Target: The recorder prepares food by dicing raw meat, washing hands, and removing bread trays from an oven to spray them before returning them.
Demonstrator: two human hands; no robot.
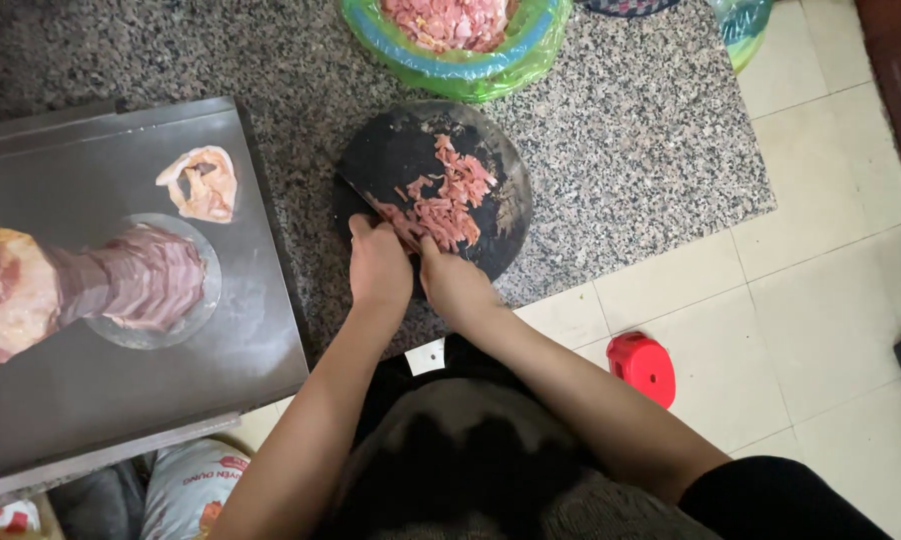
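Observation:
A round dark cutting board (391, 150) lies on a speckled granite slab (631, 150). A pile of pink meat strips (451, 195) covers its middle. My left hand (379, 268) is at the board's near left edge, closed around the handle of a dark cleaver (366, 195) whose blade lies over the left of the board. My right hand (458, 285) sits just beside it, fingers curled down on the near end of the meat pile. The two hands almost touch.
A basin lined with green and blue plastic (531, 45), full of pink meat, stands beyond the board. At the left, a metal tray (231, 350) carries a stacked meat spit (151, 280) and a fatty scrap (201, 185). A red stool (643, 367) sits on the tiled floor.

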